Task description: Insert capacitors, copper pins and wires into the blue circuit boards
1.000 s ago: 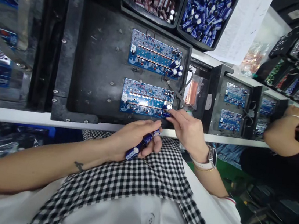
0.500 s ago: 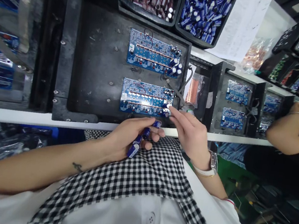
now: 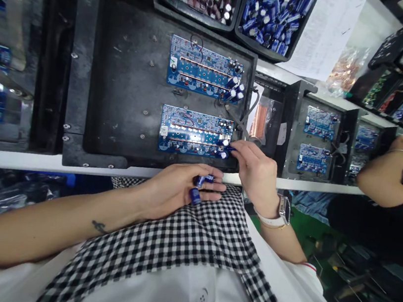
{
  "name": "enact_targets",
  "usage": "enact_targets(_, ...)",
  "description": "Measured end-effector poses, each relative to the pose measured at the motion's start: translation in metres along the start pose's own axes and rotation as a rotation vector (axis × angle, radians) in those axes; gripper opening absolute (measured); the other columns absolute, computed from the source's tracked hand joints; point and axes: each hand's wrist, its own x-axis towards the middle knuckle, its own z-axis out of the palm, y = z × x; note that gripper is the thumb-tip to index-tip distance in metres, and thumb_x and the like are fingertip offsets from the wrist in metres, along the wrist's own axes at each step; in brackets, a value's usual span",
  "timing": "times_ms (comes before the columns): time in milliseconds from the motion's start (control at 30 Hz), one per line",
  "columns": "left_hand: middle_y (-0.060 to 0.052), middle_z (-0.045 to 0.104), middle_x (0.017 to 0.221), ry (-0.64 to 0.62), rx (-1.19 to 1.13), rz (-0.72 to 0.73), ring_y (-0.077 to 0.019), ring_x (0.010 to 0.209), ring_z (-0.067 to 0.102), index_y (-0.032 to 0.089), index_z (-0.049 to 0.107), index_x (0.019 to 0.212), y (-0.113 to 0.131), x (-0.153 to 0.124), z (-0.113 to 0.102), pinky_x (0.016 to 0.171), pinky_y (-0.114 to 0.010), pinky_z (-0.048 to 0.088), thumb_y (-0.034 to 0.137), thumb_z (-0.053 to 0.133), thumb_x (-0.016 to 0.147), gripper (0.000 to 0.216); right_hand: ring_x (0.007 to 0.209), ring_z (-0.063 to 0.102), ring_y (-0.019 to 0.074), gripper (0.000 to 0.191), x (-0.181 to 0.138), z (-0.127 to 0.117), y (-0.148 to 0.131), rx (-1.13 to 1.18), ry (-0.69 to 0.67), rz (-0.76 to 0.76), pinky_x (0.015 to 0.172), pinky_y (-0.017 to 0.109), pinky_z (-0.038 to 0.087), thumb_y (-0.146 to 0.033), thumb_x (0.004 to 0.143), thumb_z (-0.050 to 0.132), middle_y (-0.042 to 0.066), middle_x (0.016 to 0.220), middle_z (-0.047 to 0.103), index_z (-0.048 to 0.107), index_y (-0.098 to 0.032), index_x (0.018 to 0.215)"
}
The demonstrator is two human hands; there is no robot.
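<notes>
In the head view, my left hand point(image 3: 172, 187) lies palm up below the front edge of the tray, its fingers loosely curled around several blue capacitors point(image 3: 194, 196). My right hand point(image 3: 256, 171) is at the right end of the lower circuit board point(image 3: 188, 141), thumb and fingertips pinched on a small dark blue capacitor point(image 3: 230, 148), mostly hidden by the fingers. Beside those fingertips, capacitors with silver tops stand on that board. The upper circuit board point(image 3: 201, 68) carries a cluster of upright blue capacitors point(image 3: 234, 90) at its right end.
Both boards lie in a black tray point(image 3: 121, 84). Behind it are a bin of brown capacitors point(image 3: 194, 12) and a bin of blue capacitors point(image 3: 269, 45). More trays with boards point(image 3: 313, 159) continue rightward, where a co-worker's arm point(image 3: 382, 171) reaches in.
The capacitors in my left hand have shifted, and fewer show there. My right hand has drawn slightly back, and silver capacitor tops show more clearly beside its fingertips.
</notes>
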Motion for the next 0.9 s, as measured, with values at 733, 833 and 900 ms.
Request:
enact_targets(733, 0.008, 0.032, 0.058, -0.022, 0.327, 0.105, -0.0012, 0.046, 0.021, 0.011, 0.065, 0.093, 0.006, -0.002, -0.002, 0.038, -0.01, 0.018, 0.03, 0.081, 0.077, 0.03, 0.104, 0.064, 0.0228, 0.028, 0.002, -0.006, 0.017, -0.066, -0.129, -0.301, 0.083, 0.036, 0.054, -0.009, 0.096, 0.041, 0.012, 0.126, 0.066, 0.057, -0.018, 0.116)
enact_targets(833, 0.009, 0.032, 0.057, -0.007, 0.395, 0.112, -0.0011, 0.046, 0.019, 0.011, 0.065, 0.094, 0.009, 0.001, -0.002, 0.039, -0.012, 0.015, 0.033, 0.084, 0.073, 0.036, 0.102, 0.065, 0.0243, 0.029, 0.007, -0.015, 0.019, -0.053, -0.213, -0.393, 0.081, 0.04, 0.057, -0.007, 0.095, 0.041, 0.015, 0.126, 0.066, 0.059, -0.015, 0.117)
enact_targets(900, 0.008, 0.035, 0.057, 0.016, 0.447, 0.121, -0.0009, 0.046, 0.019, 0.01, 0.065, 0.093, 0.013, 0.001, -0.001, 0.039, -0.013, 0.015, 0.033, 0.083, 0.074, 0.035, 0.105, 0.066, 0.0244, 0.03, 0.009, -0.022, 0.015, -0.007, -0.237, -0.372, 0.083, 0.041, 0.058, -0.007, 0.095, 0.044, 0.015, 0.127, 0.065, 0.059, -0.015, 0.12)
